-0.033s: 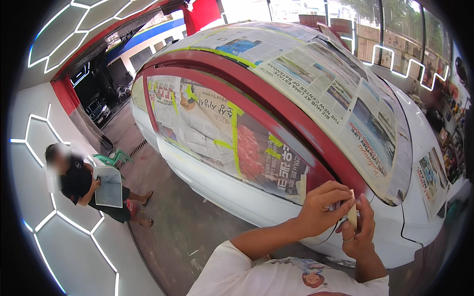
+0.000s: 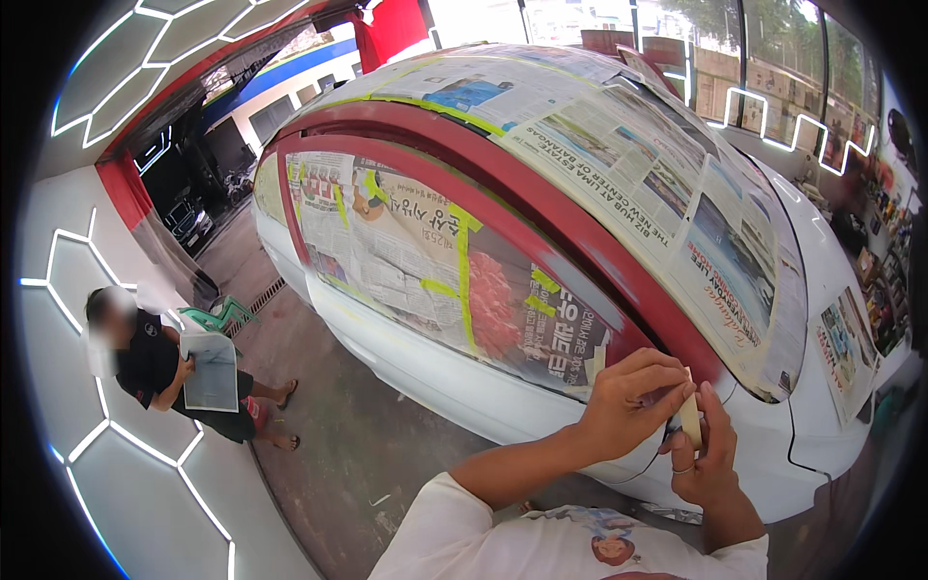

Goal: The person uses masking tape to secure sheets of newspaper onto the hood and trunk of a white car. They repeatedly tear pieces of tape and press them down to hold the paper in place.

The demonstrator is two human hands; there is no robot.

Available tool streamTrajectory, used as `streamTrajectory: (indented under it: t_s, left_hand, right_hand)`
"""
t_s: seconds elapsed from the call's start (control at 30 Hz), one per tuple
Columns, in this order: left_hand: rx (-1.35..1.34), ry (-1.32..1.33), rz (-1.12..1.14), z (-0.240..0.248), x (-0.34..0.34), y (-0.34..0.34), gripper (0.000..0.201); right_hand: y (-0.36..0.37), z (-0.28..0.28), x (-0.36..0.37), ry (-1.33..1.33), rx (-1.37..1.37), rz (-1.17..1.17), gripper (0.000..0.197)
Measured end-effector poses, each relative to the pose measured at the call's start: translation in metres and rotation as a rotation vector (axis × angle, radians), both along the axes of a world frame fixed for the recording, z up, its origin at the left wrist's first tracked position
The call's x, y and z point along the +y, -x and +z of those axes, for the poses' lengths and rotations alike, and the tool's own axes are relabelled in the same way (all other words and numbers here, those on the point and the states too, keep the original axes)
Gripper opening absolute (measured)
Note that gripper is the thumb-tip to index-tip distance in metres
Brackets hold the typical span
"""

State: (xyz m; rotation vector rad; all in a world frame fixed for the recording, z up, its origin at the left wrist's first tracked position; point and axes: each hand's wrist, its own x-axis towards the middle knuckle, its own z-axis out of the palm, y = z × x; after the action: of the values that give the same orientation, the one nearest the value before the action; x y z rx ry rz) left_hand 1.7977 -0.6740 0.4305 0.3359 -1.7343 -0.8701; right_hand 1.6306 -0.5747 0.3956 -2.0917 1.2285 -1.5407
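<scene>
Close together in front of the car's near rear side, my two hands work on a narrow cream roll (image 2: pixel 690 425) that looks like masking tape seen edge-on. My right hand (image 2: pixel 709 452) grips it between thumb and fingers, with a ring on one finger. My left hand (image 2: pixel 626 404) pinches at its upper end, and the fingers hide what they hold there. Behind them stands a white car (image 2: pixel 416 362) with a dull red window frame (image 2: pixel 580 251). Newspaper (image 2: pixel 396 242) held by yellow-green tape strips covers its side windows; more newspaper sheets (image 2: pixel 619 145) cover the roof and rear glass.
At the left a person (image 2: pixel 145 348) stands by the white wall with hexagonal lights (image 2: pixel 145 435), holding a pale grey panel (image 2: pixel 210 372). A green plastic chair (image 2: pixel 217 316) is behind them. Cluttered shelves (image 2: pixel 884 261) line the right edge beyond the car.
The view has shifted very slightly. Both hands keep the same hold on the tape roll.
</scene>
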Motion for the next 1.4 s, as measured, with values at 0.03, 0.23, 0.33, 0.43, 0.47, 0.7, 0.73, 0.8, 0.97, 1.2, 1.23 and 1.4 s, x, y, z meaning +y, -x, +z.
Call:
streamTrajectory:
  t_s: [0.03,0.23,0.33,0.43,0.47,0.7,0.73,0.8,0.97,1.2,1.23,1.4]
  left_hand:
    - [0.009,-0.051,-0.021,0.012,-0.007,-0.011,0.013]
    - [0.039,-0.037,-0.119,0.047,-0.058,-0.063,0.017]
    - [0.164,-0.357,-0.163,0.057,-0.085,-0.076,0.028]
    - [0.155,-0.352,-0.078,0.068,-0.12,-0.079,0.032]
    - [0.122,-0.349,-0.075,0.076,-0.127,-0.076,0.032]
    - [-0.129,-0.226,0.105,0.097,-0.148,-0.046,0.028]
    - [-0.093,-0.225,0.087,0.095,-0.152,-0.045,0.025]
    - [-0.133,-0.17,0.139,0.101,-0.155,-0.046,0.023]
    - [-0.298,0.016,0.197,0.124,-0.173,-0.058,0.019]
    - [-0.303,0.003,0.229,0.205,-0.262,-0.099,0.018]
    - [-0.314,0.029,0.25,0.224,-0.278,-0.117,0.02]
    - [-0.291,-0.034,0.342,0.272,-0.322,-0.169,0.02]
  right_hand:
    - [-0.005,0.013,-0.007,0.059,0.142,0.017,0.065]
    - [-0.035,0.096,-0.068,0.459,0.563,-0.121,0.064]
    - [-0.026,0.109,-0.106,0.316,0.522,-0.086,0.072]
    - [-0.018,0.123,-0.144,0.284,0.507,-0.049,0.08]
    - [-0.014,0.128,-0.154,0.312,0.51,-0.032,0.081]
    - [-0.003,0.145,-0.203,0.369,0.582,0.047,0.081]
    - [-0.004,0.145,-0.206,0.401,0.595,0.052,0.08]
    - [-0.003,0.145,-0.212,0.412,0.612,0.058,0.078]
    - [-0.006,0.153,-0.233,0.437,0.644,0.007,0.077]
    - [-0.035,0.217,-0.278,0.383,0.562,0.002,0.081]
    - [-0.047,0.232,-0.285,0.341,0.526,0.033,0.08]
    - [-0.077,0.276,-0.319,0.136,0.364,0.113,0.071]
